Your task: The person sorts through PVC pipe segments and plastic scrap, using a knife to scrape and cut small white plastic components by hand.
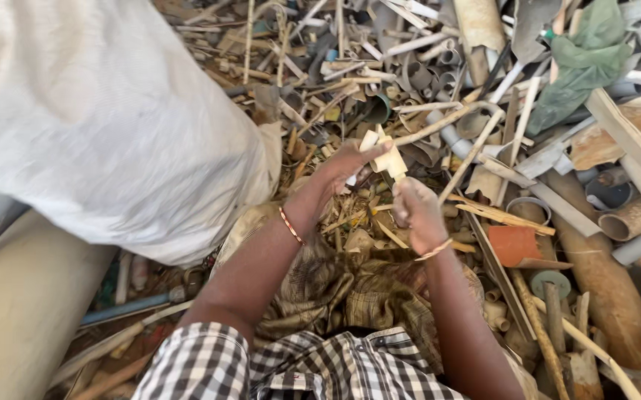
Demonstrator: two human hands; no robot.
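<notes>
My left hand [347, 169] grips a small cream plastic pipe fitting [385, 159] over a heap of broken plastic scrap. My right hand [417, 215] is closed just below and to the right of the fitting; its fingers curl around something thin that I cannot make out, close to the fitting's lower end. Each wrist carries a thin bangle. My arms reach forward from a checked shirt [261, 367] above a brown checked cloth [350, 289] on my lap.
A large white woven sack [98, 118] bulges at the left, above a wide beige pipe [17, 311]. Broken pipes, strips and fittings cover the ground ahead. A green plastic bag [583, 59] lies upper right, an orange shard [514, 244] and brown pipes [602, 289] at right.
</notes>
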